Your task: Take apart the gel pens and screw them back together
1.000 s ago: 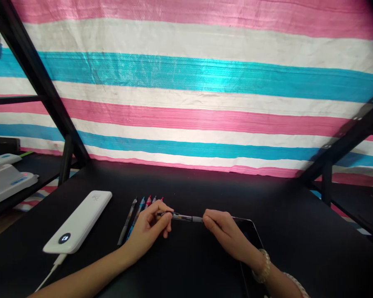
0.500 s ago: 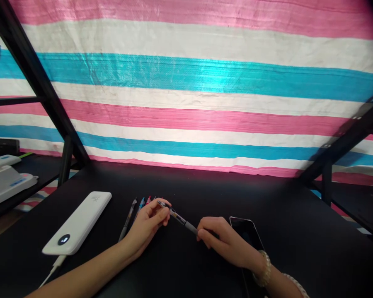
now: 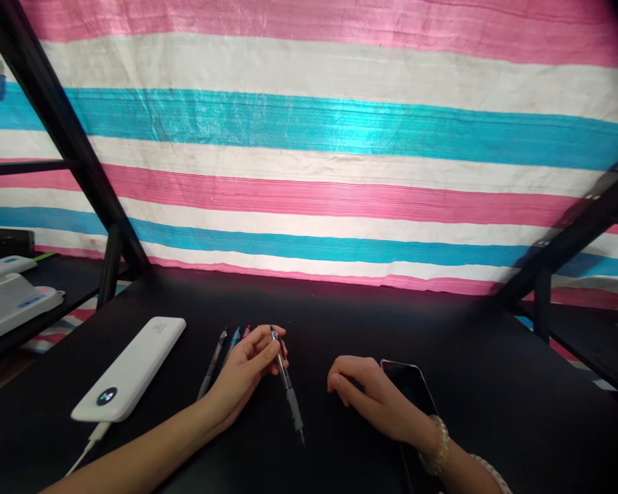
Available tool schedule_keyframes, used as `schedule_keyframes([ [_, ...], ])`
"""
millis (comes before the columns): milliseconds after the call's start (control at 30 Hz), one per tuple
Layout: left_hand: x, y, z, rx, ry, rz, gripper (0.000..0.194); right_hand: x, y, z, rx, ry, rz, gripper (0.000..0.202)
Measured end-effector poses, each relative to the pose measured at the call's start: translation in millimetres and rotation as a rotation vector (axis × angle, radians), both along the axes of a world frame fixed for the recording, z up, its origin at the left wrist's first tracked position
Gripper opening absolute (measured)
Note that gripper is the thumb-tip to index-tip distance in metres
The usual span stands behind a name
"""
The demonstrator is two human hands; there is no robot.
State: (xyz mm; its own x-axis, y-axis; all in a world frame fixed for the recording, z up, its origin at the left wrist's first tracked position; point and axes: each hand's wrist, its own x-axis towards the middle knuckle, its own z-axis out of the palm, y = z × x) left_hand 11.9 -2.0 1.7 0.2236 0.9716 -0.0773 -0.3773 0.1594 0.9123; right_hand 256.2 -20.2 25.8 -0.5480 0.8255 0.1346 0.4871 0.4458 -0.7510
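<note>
My left hand (image 3: 250, 363) pinches the upper end of a clear pen with a grey grip (image 3: 292, 406), whose tip points down and toward me. To the right, my right hand (image 3: 363, 391) has curled fingers with nothing in them, apart from the pen. A black and grey pen (image 3: 213, 360), a blue pen (image 3: 235, 337) and a pink pen (image 3: 246, 332) lie on the black table beyond and left of my left hand, which partly hides them.
A white power bank (image 3: 134, 370) with a plugged-in cable (image 3: 90, 442) lies at the left. Under my right wrist is a dark phone (image 3: 409, 384). Black metal frames (image 3: 77, 151) flank the table (image 3: 309, 295), with a striped sheet (image 3: 340, 199) behind.
The pen has swung from slanting between both hands to pointing down toward me. My right hand has let go of its grip end; my left hand still holds the other end.
</note>
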Motion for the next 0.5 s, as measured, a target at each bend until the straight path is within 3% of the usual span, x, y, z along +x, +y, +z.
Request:
schedule_keyframes([
  [233,-0.1,-2.0,1.0,-0.007,-0.003,-0.022,0.049,-0.4,0.7,-4.8,0.023,-0.072,0.009,0.028],
  [500,-0.1,-2.8,2.3,0.014,0.031,-0.019,0.039,-0.5,0.7,-6.1,0.039,-0.144,0.032,0.026],
])
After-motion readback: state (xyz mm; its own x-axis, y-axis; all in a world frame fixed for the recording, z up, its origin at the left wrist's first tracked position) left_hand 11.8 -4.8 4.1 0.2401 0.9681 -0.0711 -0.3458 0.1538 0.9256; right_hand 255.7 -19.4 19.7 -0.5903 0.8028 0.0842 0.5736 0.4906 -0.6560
